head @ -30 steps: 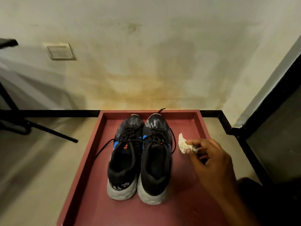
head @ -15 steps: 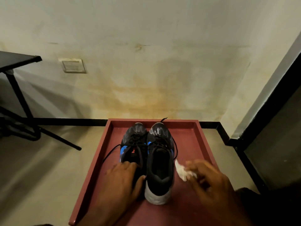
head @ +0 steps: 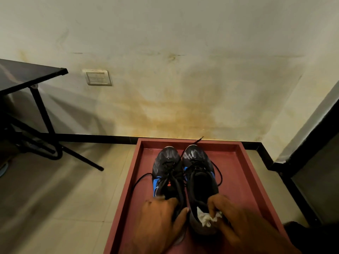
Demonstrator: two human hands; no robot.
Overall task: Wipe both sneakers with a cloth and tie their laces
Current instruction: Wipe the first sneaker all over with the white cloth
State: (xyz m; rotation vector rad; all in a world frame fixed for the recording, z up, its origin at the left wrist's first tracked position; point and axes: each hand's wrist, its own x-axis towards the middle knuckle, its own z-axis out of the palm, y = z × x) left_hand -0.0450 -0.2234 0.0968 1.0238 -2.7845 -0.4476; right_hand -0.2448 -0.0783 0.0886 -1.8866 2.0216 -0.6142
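Stained cream wall and pale floor tiles frame one red tray (head: 244, 167) holding two black sneakers (head: 199, 173) with loose laces (head: 219, 173). Left hand (head: 161, 222) grips the heel of the left sneaker (head: 166, 169); just right of it, right hand (head: 238, 226) pinches one white cloth (head: 206, 218) against the other heel. No writing is readable.

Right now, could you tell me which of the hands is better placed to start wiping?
Probably the right hand: it already pinches the white cloth against the right sneaker's heel. The left hand grips the left sneaker, steadying it.
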